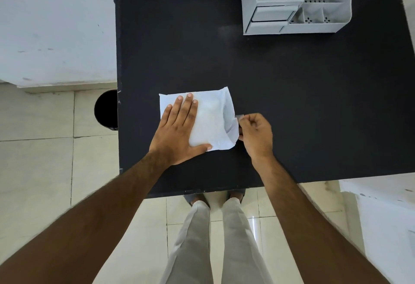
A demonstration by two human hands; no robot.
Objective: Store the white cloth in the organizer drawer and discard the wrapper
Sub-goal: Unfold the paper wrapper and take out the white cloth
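Observation:
A white wrapper [215, 117] with the white cloth showing faintly inside lies on the black table [292, 92], near its front left. My left hand [177, 128] rests flat on the wrapper's left half, fingers spread. My right hand [256, 135] pinches the wrapper's open right edge between thumb and fingers. The grey organizer [294, 0] stands at the table's far right, its small drawer [271, 15] in the front left part appearing closed.
A round black bin [106, 109] stands on the tiled floor just left of the table. A white wall or counter runs along the left and far side. My legs are below the table's front edge.

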